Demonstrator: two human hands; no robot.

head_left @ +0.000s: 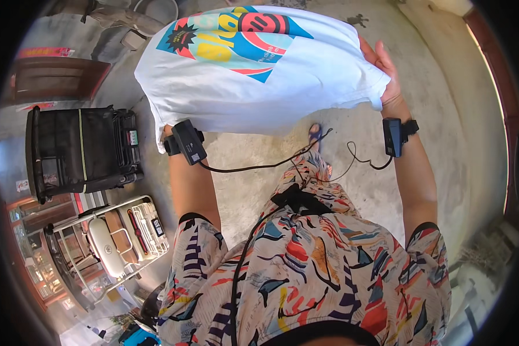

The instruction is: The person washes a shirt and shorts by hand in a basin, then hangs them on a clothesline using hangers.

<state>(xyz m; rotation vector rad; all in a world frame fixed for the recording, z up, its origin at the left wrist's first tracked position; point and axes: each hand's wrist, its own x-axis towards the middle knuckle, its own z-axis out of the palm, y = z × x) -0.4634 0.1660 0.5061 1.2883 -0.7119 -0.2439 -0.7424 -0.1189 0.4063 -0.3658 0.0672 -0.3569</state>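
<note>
A white T-shirt (225, 95) with a large colourful print is stretched out in front of me, between my two arms. My right hand (388, 74) holds its right end; the fingers reach up behind the cloth and are partly covered by it. At the other end, the fabric drapes over my left hand, which is hidden except for a bit near the wrist, so its fingers do not show. On each wrist is a strapped black device, the left device (189, 142) and the right device (392, 137), with black cables running toward my waist.
To the left stands a black fabric-covered item (69, 151) on a frame. Nearer is a white metal rack (150, 202) with a cream padded piece. A round tub (157, 10) is at the far left. Along the right runs a wall with a dark red door frame (504, 98).
</note>
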